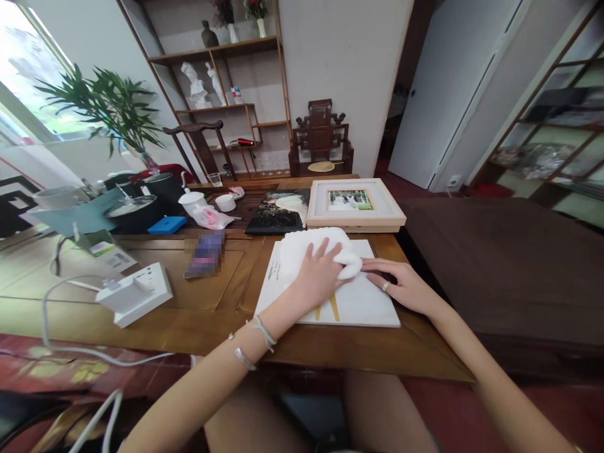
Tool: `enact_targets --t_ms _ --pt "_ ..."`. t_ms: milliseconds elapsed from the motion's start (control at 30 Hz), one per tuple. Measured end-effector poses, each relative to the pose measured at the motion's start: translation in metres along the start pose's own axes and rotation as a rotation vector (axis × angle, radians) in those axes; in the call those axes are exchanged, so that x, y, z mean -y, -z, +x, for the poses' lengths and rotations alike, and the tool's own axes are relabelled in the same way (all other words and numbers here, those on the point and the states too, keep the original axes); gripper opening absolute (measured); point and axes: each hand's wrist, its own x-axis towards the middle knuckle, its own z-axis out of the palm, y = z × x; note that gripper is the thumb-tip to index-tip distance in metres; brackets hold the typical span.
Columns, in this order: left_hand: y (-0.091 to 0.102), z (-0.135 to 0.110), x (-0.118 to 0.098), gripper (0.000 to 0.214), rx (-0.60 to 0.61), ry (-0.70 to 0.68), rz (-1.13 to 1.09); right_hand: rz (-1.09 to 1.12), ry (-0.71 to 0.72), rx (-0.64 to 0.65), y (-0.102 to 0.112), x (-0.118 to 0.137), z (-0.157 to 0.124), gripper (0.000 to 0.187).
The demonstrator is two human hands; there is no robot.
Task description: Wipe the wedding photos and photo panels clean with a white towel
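A white board [372, 311] lies flat at the table's front edge, with small printed text on its left and two gold strips near its lower middle. Bunched on its upper part is a white towel [295, 251]. My left hand [321, 270] presses on this towel from above, fingers spread. At the board's right side, my right hand [401, 283], with a ring on it, is open. Its fingers stretch left over the board, their tips at the towel's right edge; whether they pinch any cloth cannot be made out.
Behind the board are a light-wood framed photo [356, 220] and a dark picture panel [274, 214]. On the left of the wooden table [236, 340] stand a white power strip [146, 299] with a cable, a blue box [167, 224], a white cup [225, 202] and a dark pot [134, 211].
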Motion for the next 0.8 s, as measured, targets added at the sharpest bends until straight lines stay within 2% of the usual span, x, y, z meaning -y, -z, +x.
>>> enact_targets --t_ms 67,167,300,400,533,633,700,800 --pt "0.002 -0.006 -0.007 0.028 0.033 -0.02 0.054 -0.001 0.001 0.002 0.0 0.0 0.0 0.028" --pt "0.008 -0.026 -0.026 0.028 0.088 -0.058 0.103 -0.003 -0.013 -0.007 -0.001 0.0 -0.001 0.028" --pt "0.016 -0.064 -0.053 0.026 0.064 -0.144 0.081 0.016 -0.018 -0.018 -0.001 -0.002 -0.001 0.026" --pt "0.025 -0.084 -0.058 0.023 0.077 -0.211 0.025 0.031 -0.002 0.002 0.0 -0.002 -0.001 0.026" --pt "0.048 -0.088 -0.033 0.022 0.048 -0.214 -0.091 0.033 0.0 0.01 0.0 -0.003 -0.002 0.027" --pt "0.061 -0.075 -0.003 0.027 -0.032 -0.092 -0.076 0.051 0.008 0.017 0.0 -0.004 -0.002 0.028" --pt "0.057 -0.064 0.015 0.029 -0.072 -0.008 0.009 0.057 0.011 0.025 -0.001 -0.004 -0.002 0.028" --pt "0.033 -0.048 0.031 0.032 -0.022 -0.032 0.028 0.044 -0.001 0.03 -0.001 -0.003 -0.002 0.027"
